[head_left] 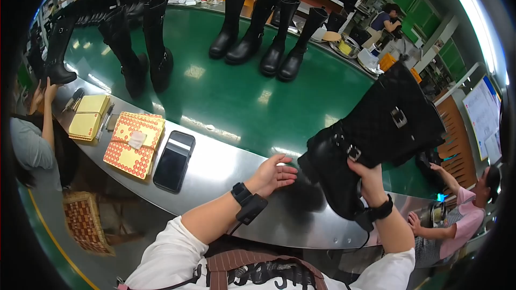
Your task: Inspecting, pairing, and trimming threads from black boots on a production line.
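Black boot [376, 115], held at three o'clock above a green, steel-edged table [199, 102], looks mid-handling; setting down seems left, while finished work cannot be told. Four front boots [255, 29] stand at twelve, two more boots [157, 40] at ten. Two card stacks [123, 153] lie at nine, one phone [173, 164] at eight. Left hand [273, 175], near five, is empty, fingers loose; right hand [371, 181], at four, grips the boot's ankle.

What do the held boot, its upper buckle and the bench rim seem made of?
Boot: probably leather or imitation, black, the foot smooth with a soft sheen; the shaft duller, perhaps fabric. Buckle: likely polished metal, silvery and glinting. Bench rim: probably bare steel, grey with blurred reflections.
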The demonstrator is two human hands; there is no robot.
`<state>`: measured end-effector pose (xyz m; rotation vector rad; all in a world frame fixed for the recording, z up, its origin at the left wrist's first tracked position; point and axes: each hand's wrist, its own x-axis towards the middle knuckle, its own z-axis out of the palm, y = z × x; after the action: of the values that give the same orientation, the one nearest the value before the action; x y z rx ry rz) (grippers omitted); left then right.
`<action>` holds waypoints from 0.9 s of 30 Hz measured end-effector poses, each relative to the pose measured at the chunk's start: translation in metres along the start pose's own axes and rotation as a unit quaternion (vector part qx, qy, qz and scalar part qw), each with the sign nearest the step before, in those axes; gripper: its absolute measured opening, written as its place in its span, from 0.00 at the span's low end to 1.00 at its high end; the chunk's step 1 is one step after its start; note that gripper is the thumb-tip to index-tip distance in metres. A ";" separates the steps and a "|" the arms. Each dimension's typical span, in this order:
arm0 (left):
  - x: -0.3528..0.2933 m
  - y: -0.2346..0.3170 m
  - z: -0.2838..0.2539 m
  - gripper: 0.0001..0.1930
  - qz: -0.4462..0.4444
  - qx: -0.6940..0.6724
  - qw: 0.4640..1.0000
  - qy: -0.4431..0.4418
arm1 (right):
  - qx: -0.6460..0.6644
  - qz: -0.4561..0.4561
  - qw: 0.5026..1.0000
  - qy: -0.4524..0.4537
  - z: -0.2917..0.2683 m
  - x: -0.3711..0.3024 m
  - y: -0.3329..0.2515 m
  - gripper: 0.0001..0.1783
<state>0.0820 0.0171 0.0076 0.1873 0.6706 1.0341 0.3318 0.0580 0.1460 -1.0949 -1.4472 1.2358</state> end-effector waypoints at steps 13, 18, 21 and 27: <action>-0.008 0.019 0.001 0.14 0.030 0.005 0.998 0.051 | -0.483 -0.014 0.842 0.239 -0.028 0.378 0.085 0.60; -0.005 0.016 -0.004 0.13 0.013 0.000 0.997 0.072 | -0.729 0.077 0.676 0.081 -0.015 0.365 0.187 0.52; -0.003 0.014 -0.006 0.13 0.030 0.017 0.998 0.061 | -0.602 0.095 0.791 0.056 -0.027 0.370 0.188 0.49; -0.004 0.017 -0.004 0.13 0.030 0.020 0.997 0.061 | -0.664 0.127 0.737 0.011 -0.024 0.355 0.173 0.49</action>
<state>0.0658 0.0221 0.0133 0.1822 0.8007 1.0972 0.2990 0.4274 0.0085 -2.2517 -2.2347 0.1036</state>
